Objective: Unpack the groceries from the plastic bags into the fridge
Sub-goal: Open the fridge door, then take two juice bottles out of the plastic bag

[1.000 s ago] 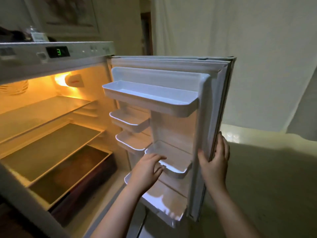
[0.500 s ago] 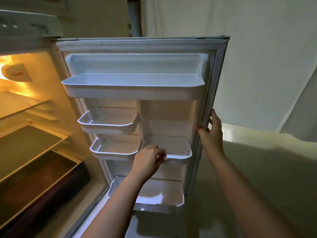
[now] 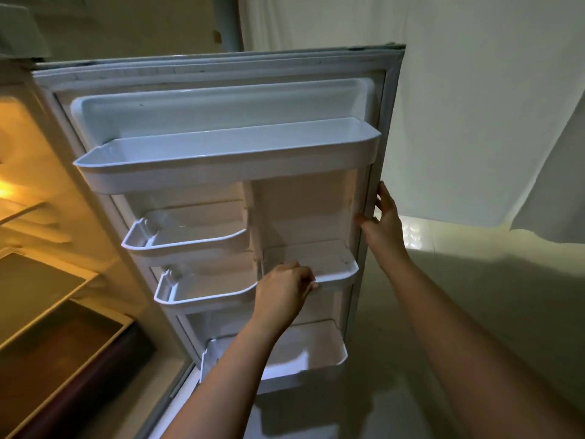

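The fridge door stands wide open, its white inner side facing me. It carries a long top bin, two small left bins, a small right bin and a bottom bin; all hold nothing. My left hand grips the front rim of the small right bin, fingers curled over it. My right hand holds the door's outer edge, thumb on the inner side and fingers behind. No grocery bags are in view.
The lit fridge interior with glass shelves and a dark bottom drawer fills the left. A white wall rises behind the door. Pale floor spreads to the right.
The door has swung further open, so its inner side now faces me squarely. My hands stay on the small right bin and the door's edge. The view has turned right, away from the fridge interior.
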